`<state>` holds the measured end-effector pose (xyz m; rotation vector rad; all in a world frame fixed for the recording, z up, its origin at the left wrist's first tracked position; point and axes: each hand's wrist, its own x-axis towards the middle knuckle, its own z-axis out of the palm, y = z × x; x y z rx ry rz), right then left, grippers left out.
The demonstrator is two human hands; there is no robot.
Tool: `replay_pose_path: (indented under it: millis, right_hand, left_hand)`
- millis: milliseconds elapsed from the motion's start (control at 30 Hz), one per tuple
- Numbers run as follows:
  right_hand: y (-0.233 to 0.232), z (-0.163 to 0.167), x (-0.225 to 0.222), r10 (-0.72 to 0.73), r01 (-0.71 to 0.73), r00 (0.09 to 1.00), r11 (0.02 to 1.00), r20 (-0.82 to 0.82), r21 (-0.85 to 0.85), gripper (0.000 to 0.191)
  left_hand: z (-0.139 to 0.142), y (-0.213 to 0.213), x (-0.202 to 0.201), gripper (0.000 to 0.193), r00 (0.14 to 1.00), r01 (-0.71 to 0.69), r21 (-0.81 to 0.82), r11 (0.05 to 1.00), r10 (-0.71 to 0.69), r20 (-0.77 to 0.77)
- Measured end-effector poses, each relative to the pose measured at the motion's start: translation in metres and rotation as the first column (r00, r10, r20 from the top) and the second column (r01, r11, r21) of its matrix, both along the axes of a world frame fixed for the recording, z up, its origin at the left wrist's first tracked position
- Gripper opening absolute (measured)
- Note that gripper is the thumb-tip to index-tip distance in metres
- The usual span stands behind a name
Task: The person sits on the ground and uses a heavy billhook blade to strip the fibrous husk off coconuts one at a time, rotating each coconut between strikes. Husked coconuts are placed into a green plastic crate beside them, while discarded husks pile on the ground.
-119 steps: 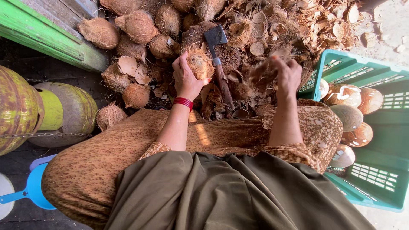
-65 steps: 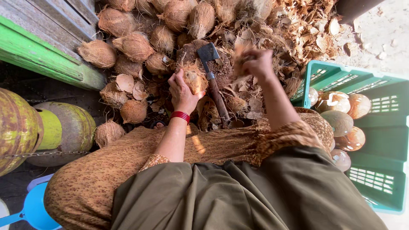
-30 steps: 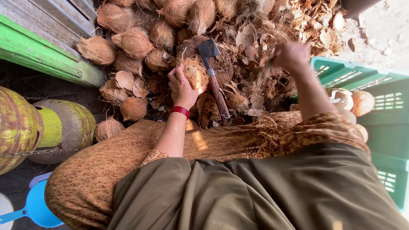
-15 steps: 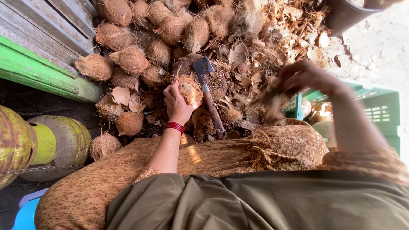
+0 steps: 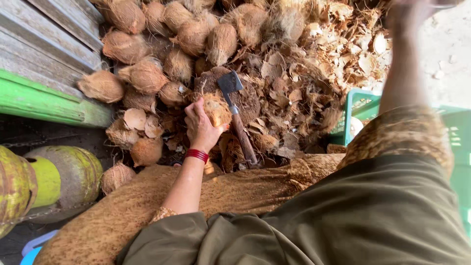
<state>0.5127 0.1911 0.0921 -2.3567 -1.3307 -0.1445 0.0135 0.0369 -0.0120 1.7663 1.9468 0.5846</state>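
My left hand (image 5: 198, 128), with a red bangle at the wrist, is shut on a fibrous brown coconut (image 5: 217, 110) and holds it against a wooden block. A hatchet (image 5: 230, 87) stands with its blade in that block, right beside the coconut. Its wooden handle (image 5: 244, 142) slopes down toward my lap. My right hand (image 5: 408, 11) is raised far up at the top right, blurred and partly cut by the frame edge. Whether it holds anything is unclear.
A heap of husked coconuts (image 5: 147, 76) lies at the back left, and dry husk scraps (image 5: 314, 73) spread to the right. A green plastic crate (image 5: 360, 105) stands at the right. A green wooden beam (image 5: 49, 105) and yellow-green cylinders (image 5: 49, 181) are at the left.
My right hand has swung from the husk pile out over the crate and up to the top right edge. My left hand has kept the coconut by the hatchet.
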Motion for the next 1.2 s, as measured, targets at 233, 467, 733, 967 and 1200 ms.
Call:
replay_pose_path:
  millis: [233,467,733,967,1200]
  right_hand:
    - [-0.022,-0.151,-0.116,-0.004,-0.321,0.857,0.777,-0.515,-0.541,0.069]
    - [-0.03,-0.046,-0.147,0.226,-0.155,0.974,0.737,0.023,-0.658,0.029]
    - [-0.048,-0.022,-0.073,0.149,-0.617,0.735,0.551,-0.661,-0.562,0.03]
    - [-0.089,-0.024,-0.139,0.322,-0.196,0.812,0.936,-0.487,0.292,0.047]
    - [-0.179,-0.136,-0.375,0.428,-0.592,0.804,0.498,-0.414,-0.634,0.094]
  left_hand:
    - [-0.005,0.002,-0.002,0.107,0.999,0.0,0.02,1.0,0.001,-0.034]
    - [-0.024,0.016,-0.009,0.111,0.999,0.009,-0.046,0.999,-0.01,-0.031]
    - [-0.027,0.008,-0.012,0.111,1.0,0.017,0.05,0.999,-0.015,-0.026]
    - [-0.016,-0.003,-0.017,0.108,1.0,0.009,0.015,1.0,-0.009,-0.029]
    - [-0.016,-0.026,-0.024,0.113,0.998,0.002,0.134,0.991,-0.011,0.066]
